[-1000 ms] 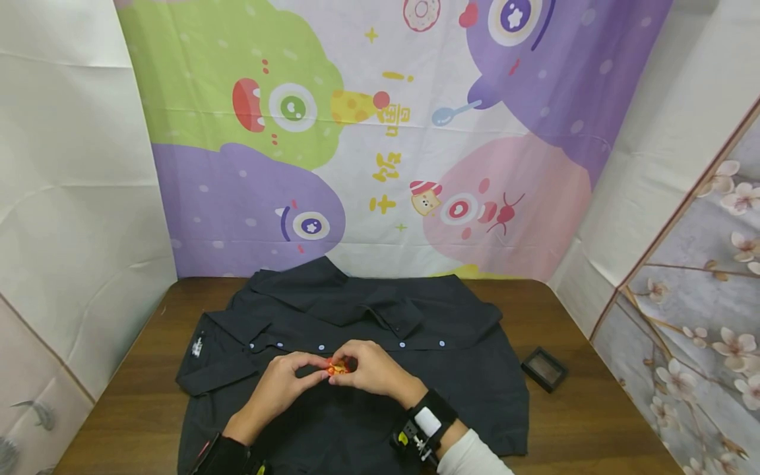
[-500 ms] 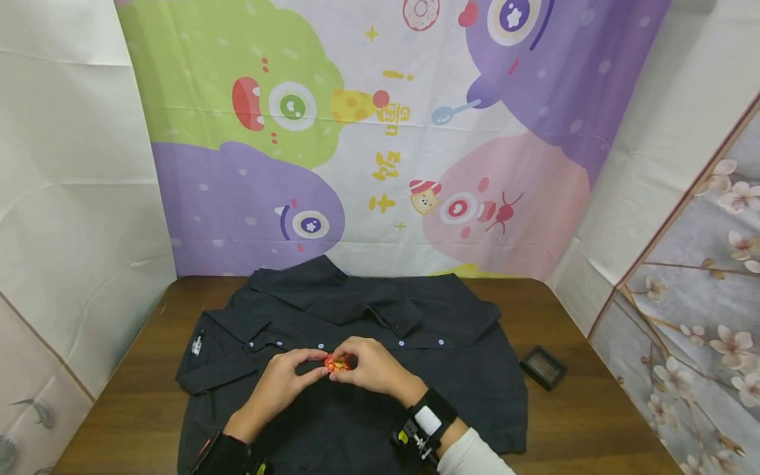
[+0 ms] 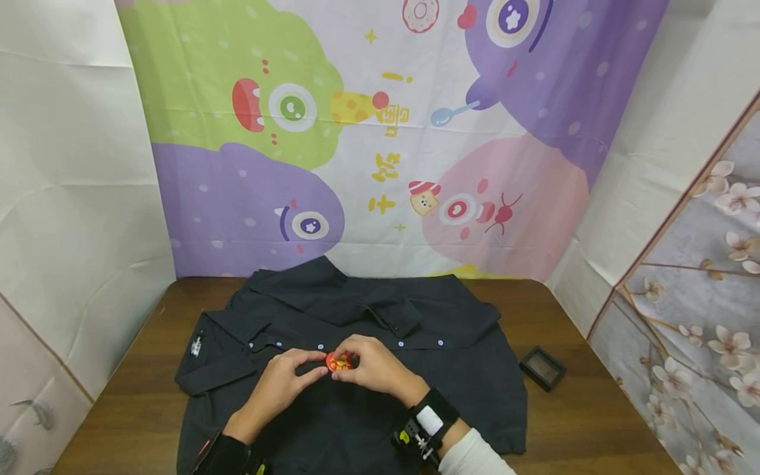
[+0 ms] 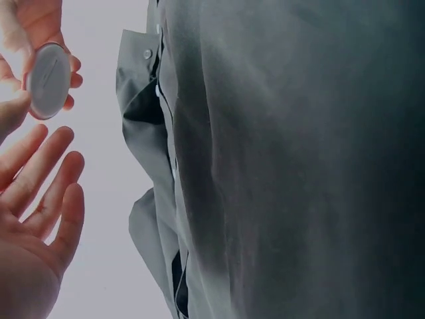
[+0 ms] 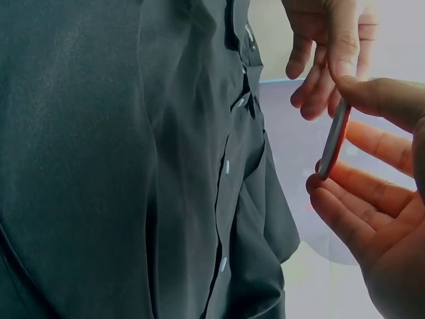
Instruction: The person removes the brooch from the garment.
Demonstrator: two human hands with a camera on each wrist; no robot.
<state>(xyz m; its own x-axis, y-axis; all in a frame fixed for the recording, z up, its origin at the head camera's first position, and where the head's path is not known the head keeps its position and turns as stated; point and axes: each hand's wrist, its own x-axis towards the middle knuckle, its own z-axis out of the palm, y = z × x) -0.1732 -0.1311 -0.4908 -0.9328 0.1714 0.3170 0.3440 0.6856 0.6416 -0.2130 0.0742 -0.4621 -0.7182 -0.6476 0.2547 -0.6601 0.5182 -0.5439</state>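
over the last second the round red badge (image 3: 338,361) has turned so that its red-and-yellow printed face shows fuller and rounder to the head camera, while both hands have stayed nearly in place. this suggests that the work in hand is a small turning of the badge between the fingertips, with the shirt not yet involved.

the left hand (image 3: 284,384) pinches the badge's left edge lightly between thumb and forefinger; its other fingers look loosely spread in the left wrist view. the right hand (image 3: 380,373) holds it more fully, thumb at the near rim and a fingertip at the far one. the left wrist view shows the badge's plain grey back, with a thin line across it too blurred to name.

the badge is held up off the dark button-up shirt (image 3: 457,396), just on the near side of its row of pale buttons (image 3: 401,344). the shirt runs out of view at the bottom, and brown surface (image 3: 582,429) shows along both its sides. right of it, near its edge but apart, lies a small black box (image 3: 543,368); the printed backdrop (image 3: 386,257) bounds the far side.
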